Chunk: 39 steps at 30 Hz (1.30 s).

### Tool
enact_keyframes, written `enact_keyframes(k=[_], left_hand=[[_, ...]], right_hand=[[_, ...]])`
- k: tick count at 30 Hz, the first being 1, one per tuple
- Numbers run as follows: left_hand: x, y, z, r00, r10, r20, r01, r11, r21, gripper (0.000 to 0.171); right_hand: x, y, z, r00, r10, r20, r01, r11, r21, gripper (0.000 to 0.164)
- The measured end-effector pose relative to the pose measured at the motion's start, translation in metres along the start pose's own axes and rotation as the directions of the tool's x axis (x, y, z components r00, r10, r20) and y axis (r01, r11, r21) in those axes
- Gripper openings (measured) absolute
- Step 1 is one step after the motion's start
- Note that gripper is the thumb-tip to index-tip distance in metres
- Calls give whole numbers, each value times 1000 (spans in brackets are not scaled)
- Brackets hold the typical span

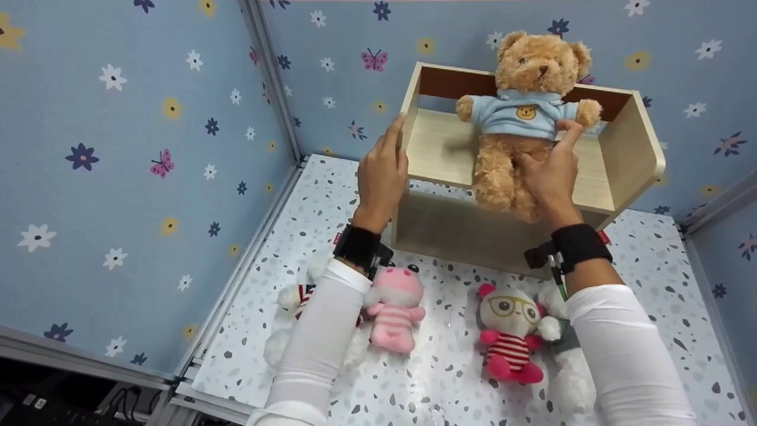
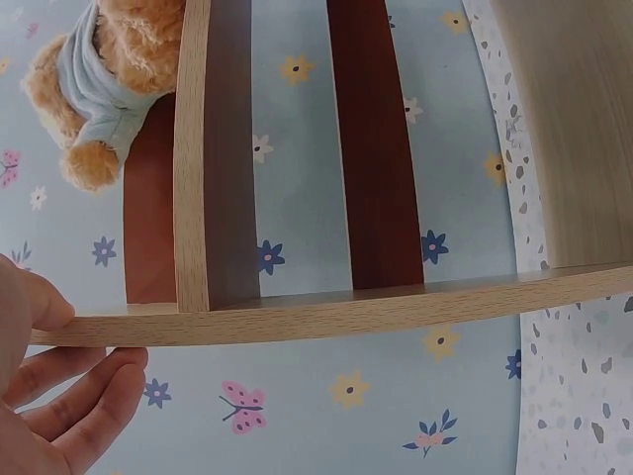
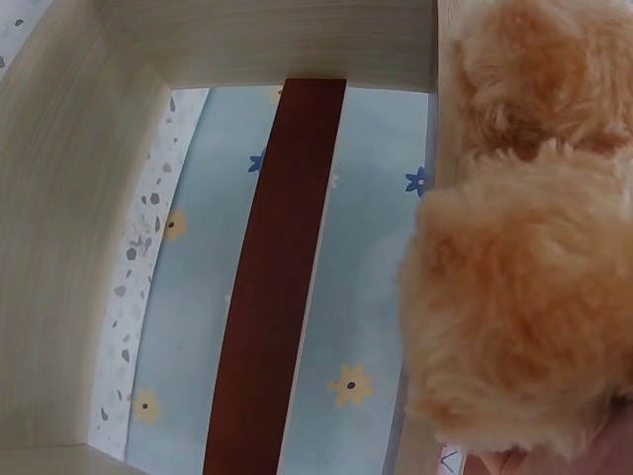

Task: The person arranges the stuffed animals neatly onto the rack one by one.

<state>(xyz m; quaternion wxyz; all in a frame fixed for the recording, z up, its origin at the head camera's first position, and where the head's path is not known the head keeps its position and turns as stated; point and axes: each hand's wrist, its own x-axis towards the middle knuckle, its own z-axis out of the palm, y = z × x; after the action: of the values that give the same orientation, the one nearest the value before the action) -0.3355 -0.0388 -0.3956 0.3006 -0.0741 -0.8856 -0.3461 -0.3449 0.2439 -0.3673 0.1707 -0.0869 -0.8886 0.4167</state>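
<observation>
A brown teddy bear (image 1: 535, 74) in a light blue shirt is upright above the top board of a small wooden shelf (image 1: 446, 148). My right hand (image 1: 556, 174) grips it by the lower body, thumb at the legs and fingers at its side. In the right wrist view, its furry legs (image 3: 519, 307) hide most of that hand. My left hand (image 1: 381, 177) holds the left side panel of the shelf. The left wrist view has its thumb (image 2: 45, 302) on the inner face and its fingers (image 2: 84, 406) on the outer face.
Before the shelf lie a pink striped plush toy (image 1: 396, 313) and a panda plush (image 1: 511, 340) with yellow glasses. White plush toys (image 1: 573, 378) are partly hidden by my sleeves. Flower-patterned walls (image 1: 148, 148) border the speckled table (image 1: 254, 313).
</observation>
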Motion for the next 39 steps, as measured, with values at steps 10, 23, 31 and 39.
enact_keyframes(k=[10, 23, 31, 39], left_hand=[[0, 0, 0, 1000, 3, -15, -3, 1000, -9, 57], [1, 0, -1, 999, 13, -40, -13, 1000, 1, 57], [0, 0, 0, 1000, -3, -18, 3, 1000, -23, 58], [1, 0, -1, 1000, 6, -28, -7, 1000, -17, 57]], right_hand=[[11, -4, 0, 999, 27, 32, -25, 999, -43, 77], [25, -6, -3, 995, 61, 72, -53, 992, -111, 78], [32, -9, -5, 986, 126, 114, -105, 979, -174, 84], [36, -12, -6, 986, 138, 95, -113, 966, -233, 90]])
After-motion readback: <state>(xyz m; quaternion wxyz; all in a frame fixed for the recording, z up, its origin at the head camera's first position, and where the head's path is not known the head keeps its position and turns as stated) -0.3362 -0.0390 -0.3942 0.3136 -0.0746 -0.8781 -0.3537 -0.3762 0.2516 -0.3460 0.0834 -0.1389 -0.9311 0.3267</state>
